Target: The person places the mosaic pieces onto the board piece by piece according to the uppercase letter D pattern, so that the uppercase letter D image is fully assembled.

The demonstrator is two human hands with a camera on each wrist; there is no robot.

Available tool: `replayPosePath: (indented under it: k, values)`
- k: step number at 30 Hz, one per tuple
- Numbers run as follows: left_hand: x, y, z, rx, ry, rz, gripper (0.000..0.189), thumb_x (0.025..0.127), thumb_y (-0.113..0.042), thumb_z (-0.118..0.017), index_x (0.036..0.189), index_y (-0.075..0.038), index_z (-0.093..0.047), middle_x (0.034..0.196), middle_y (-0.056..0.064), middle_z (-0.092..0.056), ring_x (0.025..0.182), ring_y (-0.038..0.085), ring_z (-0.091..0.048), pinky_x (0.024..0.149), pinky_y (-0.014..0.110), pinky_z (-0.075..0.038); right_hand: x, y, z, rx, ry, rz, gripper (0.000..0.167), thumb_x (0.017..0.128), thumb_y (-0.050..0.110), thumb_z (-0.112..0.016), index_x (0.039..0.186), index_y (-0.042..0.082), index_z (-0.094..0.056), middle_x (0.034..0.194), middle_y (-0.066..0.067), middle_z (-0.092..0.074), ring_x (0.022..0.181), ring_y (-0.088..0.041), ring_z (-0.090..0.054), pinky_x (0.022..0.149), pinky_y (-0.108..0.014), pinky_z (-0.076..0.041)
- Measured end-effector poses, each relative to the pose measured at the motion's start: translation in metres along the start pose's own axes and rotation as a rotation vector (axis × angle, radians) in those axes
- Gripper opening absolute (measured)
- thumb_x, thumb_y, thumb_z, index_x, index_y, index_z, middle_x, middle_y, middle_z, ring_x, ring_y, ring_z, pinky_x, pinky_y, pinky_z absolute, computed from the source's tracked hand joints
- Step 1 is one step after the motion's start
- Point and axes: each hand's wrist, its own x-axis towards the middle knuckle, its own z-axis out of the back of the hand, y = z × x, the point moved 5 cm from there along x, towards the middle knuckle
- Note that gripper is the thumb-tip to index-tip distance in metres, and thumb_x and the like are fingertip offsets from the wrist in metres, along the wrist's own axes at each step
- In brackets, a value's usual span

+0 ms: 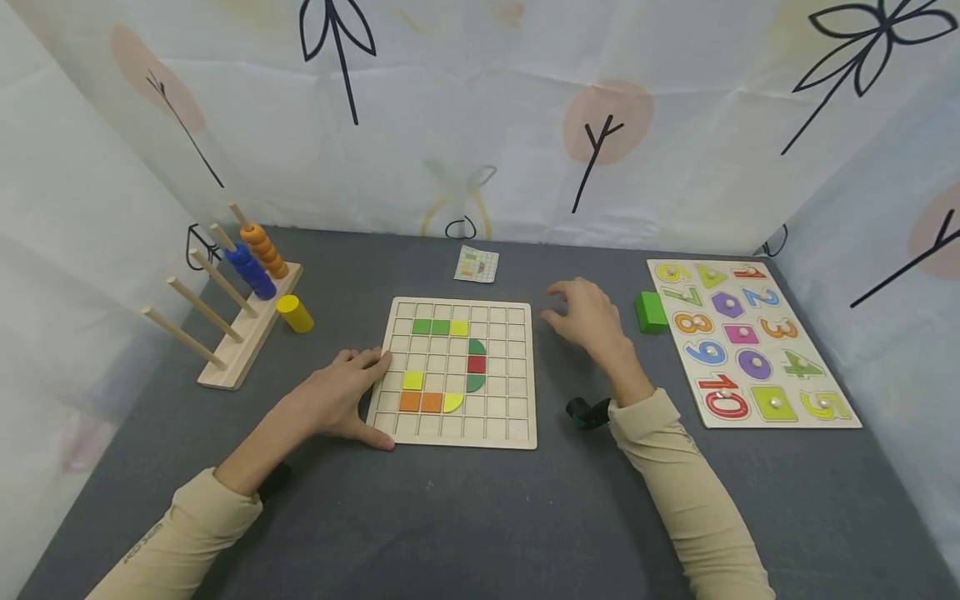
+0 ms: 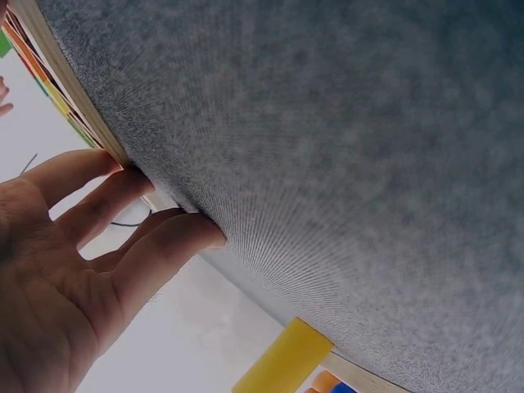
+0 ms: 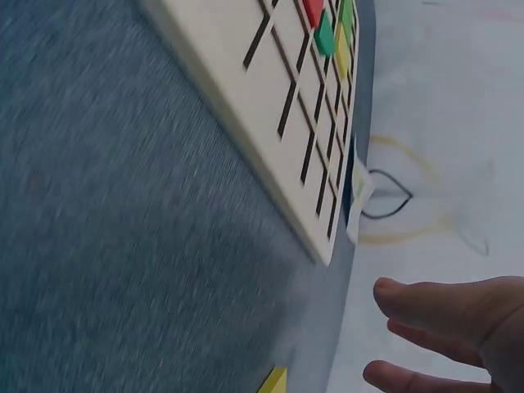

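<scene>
A square wooden grid board [image 1: 506, 429] lies flat in front of me. Coloured tiles sit in some of its cells: green squares [image 1: 431, 327], yellow squares [image 1: 413, 380], a red square [image 1: 476, 364], orange squares [image 1: 421, 402] and rounded green and yellow pieces. My left hand [image 1: 341, 396] touches the board's left edge, its thumb by the near left corner; the left wrist view shows fingertips [image 2: 131, 182] against the side. Beyond the board's right edge, my right hand [image 1: 588, 317] hovers with loosely bent fingers and holds nothing.
A small pattern card [image 1: 476, 264] lies behind the board. On the left stand a wooden peg rack [image 1: 251, 325] with orange and blue beads and a yellow cylinder [image 1: 295, 314]. To the right are a green block [image 1: 651, 312] and a number puzzle board [image 1: 753, 412]. Cloth walls enclose the table.
</scene>
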Motion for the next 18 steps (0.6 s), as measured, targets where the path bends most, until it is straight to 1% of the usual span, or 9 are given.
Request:
replayPosePath:
  k: [2, 7, 10, 14, 18]
  values:
    - [0.000, 0.000, 0.000, -0.003, 0.000, -0.001, 0.130, 0.062, -0.077, -0.082, 0.157, 0.000, -0.038, 0.160, 0.024, -0.040, 0.142, 0.053, -0.042, 0.103, 0.067, -0.049, 0.000, -0.009, 0.001, -0.013, 0.017, -0.030, 0.045, 0.097, 0.023, -0.070, 0.139, 0.007, -0.063, 0.136, -0.023, -0.063, 0.120, -0.040, -0.064, 0.081, -0.052, -0.059]
    - [-0.001, 0.000, 0.001, -0.015, -0.006, -0.016, 0.129, 0.062, -0.076, -0.083, 0.156, 0.000, -0.038, 0.160, 0.026, -0.040, 0.141, 0.053, -0.042, 0.100, 0.068, -0.050, -0.002, -0.029, 0.002, -0.038, 0.058, -0.092, 0.049, 0.095, 0.023, -0.073, 0.140, 0.005, -0.062, 0.130, -0.024, -0.065, 0.114, -0.038, -0.065, 0.081, -0.051, -0.058]
    - [-0.001, 0.000, 0.001, -0.017, -0.009, -0.019, 0.129, 0.062, -0.076, -0.084, 0.156, 0.000, -0.039, 0.160, 0.026, -0.040, 0.141, 0.053, -0.043, 0.099, 0.069, -0.050, -0.002, -0.037, 0.001, -0.049, 0.083, -0.115, 0.050, 0.094, 0.023, -0.074, 0.139, 0.003, -0.063, 0.132, -0.024, -0.066, 0.115, -0.039, -0.065, 0.084, -0.051, -0.057]
    - [-0.001, 0.000, 0.001, -0.016, -0.008, -0.016, 0.129, 0.062, -0.076, -0.084, 0.156, 0.000, -0.038, 0.160, 0.026, -0.039, 0.141, 0.053, -0.043, 0.100, 0.068, -0.050, -0.003, -0.044, -0.002, -0.058, 0.122, -0.134, 0.047, 0.095, 0.023, -0.074, 0.134, 0.000, -0.066, 0.133, -0.025, -0.066, 0.115, -0.041, -0.067, 0.086, -0.053, -0.058]
    - [-0.001, 0.000, 0.000, -0.014, -0.005, -0.012, 0.129, 0.062, -0.076, -0.084, 0.156, 0.000, -0.038, 0.160, 0.026, -0.039, 0.141, 0.052, -0.043, 0.100, 0.068, -0.050, -0.002, -0.046, -0.005, -0.056, 0.139, -0.139, 0.043, 0.095, 0.022, -0.074, 0.131, 0.000, -0.068, 0.128, -0.025, -0.069, 0.108, -0.040, -0.069, 0.082, -0.051, -0.058]
